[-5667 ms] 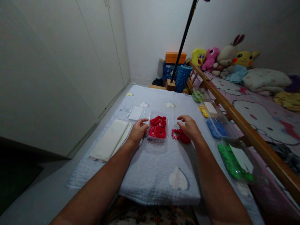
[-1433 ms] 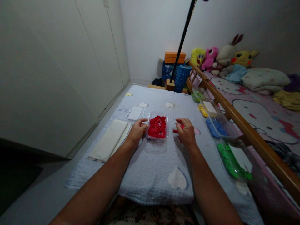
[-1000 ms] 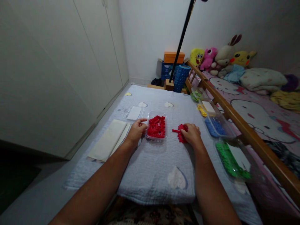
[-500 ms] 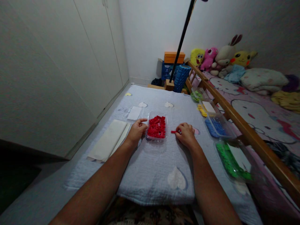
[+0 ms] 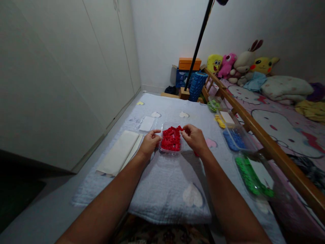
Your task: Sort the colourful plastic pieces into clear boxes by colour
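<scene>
A clear plastic box [image 5: 170, 154] full of red building bricks [image 5: 170, 139] sits in front of me on the cloth-covered table. My left hand [image 5: 150, 144] has its thumb and fingers closed on the box's left rim. At the box's upper right edge, my right hand [image 5: 194, 136] pinches a red brick [image 5: 180, 128]; its fingertips partly cover the piece. Another bit of red [image 5: 196, 154] shows on the cloth beneath my right wrist, mostly hidden by it.
A folded cream cloth [image 5: 119, 152] and a clear lid with a white label [image 5: 147, 123] lie to the left. Along the right edge stand boxes of green [image 5: 250, 178], blue [image 5: 233, 139] and yellow pieces [image 5: 219, 121], beside a wooden bed rail [image 5: 254, 127]. A black pole [image 5: 199, 44] rises behind.
My right hand has moved left and away from me, from the cloth to the box's right edge. My left hand stays at the box's left rim.
</scene>
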Available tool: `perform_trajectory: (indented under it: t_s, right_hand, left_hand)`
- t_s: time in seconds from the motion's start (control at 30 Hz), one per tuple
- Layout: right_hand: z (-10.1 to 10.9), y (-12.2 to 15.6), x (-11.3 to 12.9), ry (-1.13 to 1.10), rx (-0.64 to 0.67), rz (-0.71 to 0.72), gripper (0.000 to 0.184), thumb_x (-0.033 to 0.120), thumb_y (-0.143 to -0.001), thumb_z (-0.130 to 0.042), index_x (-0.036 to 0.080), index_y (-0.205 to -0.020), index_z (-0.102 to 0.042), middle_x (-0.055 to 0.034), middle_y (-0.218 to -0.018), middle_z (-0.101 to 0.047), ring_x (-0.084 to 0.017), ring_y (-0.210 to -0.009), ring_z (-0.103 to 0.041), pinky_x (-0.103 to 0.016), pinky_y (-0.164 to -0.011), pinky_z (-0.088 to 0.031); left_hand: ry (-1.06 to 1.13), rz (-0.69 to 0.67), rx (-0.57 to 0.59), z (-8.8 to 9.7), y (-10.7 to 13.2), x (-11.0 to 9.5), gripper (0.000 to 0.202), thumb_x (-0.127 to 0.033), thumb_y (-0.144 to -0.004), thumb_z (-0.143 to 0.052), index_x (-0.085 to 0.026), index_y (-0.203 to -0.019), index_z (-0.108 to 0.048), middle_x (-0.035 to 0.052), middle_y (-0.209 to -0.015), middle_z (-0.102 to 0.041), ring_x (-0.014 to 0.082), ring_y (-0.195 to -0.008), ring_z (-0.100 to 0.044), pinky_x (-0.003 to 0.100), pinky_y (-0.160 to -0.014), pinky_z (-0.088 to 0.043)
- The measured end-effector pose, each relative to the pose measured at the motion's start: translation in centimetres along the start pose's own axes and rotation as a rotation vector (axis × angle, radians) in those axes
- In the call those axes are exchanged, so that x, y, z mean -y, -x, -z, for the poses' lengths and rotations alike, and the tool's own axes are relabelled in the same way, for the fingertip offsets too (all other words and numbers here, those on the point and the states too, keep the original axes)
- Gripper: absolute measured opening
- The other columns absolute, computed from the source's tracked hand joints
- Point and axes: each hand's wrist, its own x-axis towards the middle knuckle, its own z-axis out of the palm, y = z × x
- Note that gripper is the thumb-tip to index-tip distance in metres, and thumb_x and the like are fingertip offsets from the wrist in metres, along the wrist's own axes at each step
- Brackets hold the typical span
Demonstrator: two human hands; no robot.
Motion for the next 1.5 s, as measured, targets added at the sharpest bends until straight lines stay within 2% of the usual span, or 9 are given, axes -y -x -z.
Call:
perform_trajectory:
  t_s: [0.2, 0.37, 0.6, 0.7, 0.83, 1.13, 1.3, 1.4, 1.5]
  right_hand:
    - [-2.9, -2.3, 2.0, 0.223, 0.087, 0.064, 0.006, 0.018, -0.085, -0.063, 0.022, -0.085, -0.068, -0.0052, -0.080, -0.070, -0.020, -0.076, -0.059, -0.031, -0.072, -0.043]
    - [-4.8, -3.5, 2.5, 0.360, 0.085, 0.108, 0.017, 0.014, -0.092, -0.056, 0.021, -0.091, -0.071, -0.0131, -0.095, -0.071, -0.026, -0.090, -0.062, -0.037, -0.083, -0.046]
    - [-6.0, -4.2, 2.1, 0.250, -0.008, 0.123, 0.030, 0.005, -0.089, -0.048, 0.020, -0.100, -0.072, -0.0104, -0.101, -0.066, -0.023, -0.096, -0.060, -0.034, -0.089, -0.048]
    - [-5.3, -4.0, 1.5, 0.151, -0.053, 0.139, 0.029, 0.005, -0.086, -0.051, 0.019, -0.102, -0.071, -0.0110, -0.107, -0.065, -0.024, -0.101, -0.060, -0.036, -0.094, -0.048]
    - [-2.9, -3.4, -0.2, 0.123, -0.104, 0.134, 0.023, 0.009, -0.085, -0.056, 0.020, -0.098, -0.072, -0.0109, -0.104, -0.066, -0.026, -0.102, -0.061, -0.039, -0.097, -0.048]
    - [3.2, -0.1, -8.7, 0.445, -0.042, -0.148, 0.023, 0.022, -0.080, -0.068, 0.019, -0.102, -0.075, -0.0125, -0.102, -0.067, -0.029, -0.099, -0.062, -0.042, -0.094, -0.047]
    - [3.4, 1.8, -11.2, 0.525, 0.065, -0.214, 0.032, 0.038, -0.077, -0.078, 0.017, -0.101, -0.076, -0.0129, -0.095, -0.069, -0.029, -0.092, -0.064, -0.040, -0.085, -0.049]
    - [2.9, 2.2, -10.6, 0.571, 0.179, -0.230, 0.033, 0.039, -0.077, -0.077, 0.017, -0.101, -0.075, -0.0148, -0.098, -0.069, -0.030, -0.091, -0.065, -0.040, -0.082, -0.049]
    - [2.4, 2.3, -9.4, 0.609, 0.197, -0.263, 0.032, 0.038, -0.080, -0.073, 0.017, -0.104, -0.073, -0.0153, -0.104, -0.068, -0.029, -0.094, -0.065, -0.038, -0.082, -0.049]
  left_hand:
    - [0.007, -0.003, 0.006, 0.1, -0.1, 0.2, 0.052, -0.030, -0.060, -0.076, -0.017, -0.108, -0.061, -0.0088, -0.059, -0.052, 0.0080, -0.045, -0.043, 0.021, -0.046, -0.029]
    - [0.014, -0.011, 0.007, 0.1, -0.1, 0.3, 0.050, -0.028, -0.060, -0.075, -0.016, -0.107, -0.062, -0.0079, -0.060, -0.053, 0.0080, -0.048, -0.045, 0.020, -0.049, -0.032]
    - [0.018, -0.013, 0.012, 0.2, -0.2, 0.5, 0.050, -0.029, -0.061, -0.075, -0.017, -0.108, -0.062, -0.0087, -0.059, -0.052, 0.0083, -0.047, -0.044, 0.021, -0.048, -0.030]
    - [0.011, -0.015, 0.009, 0.2, -0.2, 0.5, 0.050, -0.029, -0.061, -0.075, -0.017, -0.107, -0.062, -0.0085, -0.060, -0.052, 0.0080, -0.047, -0.044, 0.021, -0.049, -0.031]
    - [0.009, -0.015, 0.002, 0.1, -0.1, 0.4, 0.051, -0.029, -0.061, -0.075, -0.016, -0.108, -0.063, -0.0078, -0.061, -0.053, 0.0082, -0.048, -0.046, 0.021, -0.050, -0.033]
    - [-0.025, -0.003, -0.002, -0.1, 0.1, 0.0, 0.050, -0.030, -0.061, -0.074, -0.016, -0.108, -0.062, -0.0085, -0.058, -0.051, 0.0080, -0.044, -0.041, 0.021, -0.045, -0.028]
    - [-0.019, 0.012, -0.002, -0.1, 0.2, -0.1, 0.053, -0.030, -0.060, -0.075, -0.016, -0.109, -0.061, -0.0089, -0.058, -0.050, 0.0082, -0.044, -0.042, 0.021, -0.045, -0.029]
    - [-0.025, 0.011, 0.000, -0.1, 0.2, -0.1, 0.054, -0.032, -0.060, -0.075, -0.017, -0.110, -0.061, -0.0094, -0.058, -0.050, 0.0083, -0.044, -0.042, 0.021, -0.045, -0.028]
    - [-0.039, 0.008, 0.002, -0.1, 0.1, 0.0, 0.053, -0.032, -0.061, -0.074, -0.017, -0.110, -0.061, -0.0098, -0.058, -0.049, 0.0080, -0.044, -0.041, 0.021, -0.045, -0.028]
